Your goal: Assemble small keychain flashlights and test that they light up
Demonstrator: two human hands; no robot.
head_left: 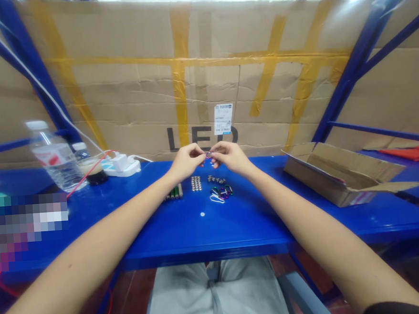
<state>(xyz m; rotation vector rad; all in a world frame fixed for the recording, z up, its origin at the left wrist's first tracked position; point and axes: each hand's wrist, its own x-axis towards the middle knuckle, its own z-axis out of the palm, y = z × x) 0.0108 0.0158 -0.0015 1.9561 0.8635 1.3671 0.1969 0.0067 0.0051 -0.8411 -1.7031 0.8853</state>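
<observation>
My left hand and my right hand meet above the far part of the blue table, fingertips pinched. Between them is a small shiny ring with a purplish tint, gripped from both sides; its exact kind is too small to make out. Below the hands lies a cluster of coloured carabiners, one of them silver. Just behind it are small metal pieces. Neat rows of round silver parts sit to their left. Green and grey tubes stand side by side, partly hidden by my left forearm.
An open cardboard box rests on the right of the blue table. To the left are a water bottle, a smaller dark-liquid bottle and a white power strip. A cardboard wall closes the back.
</observation>
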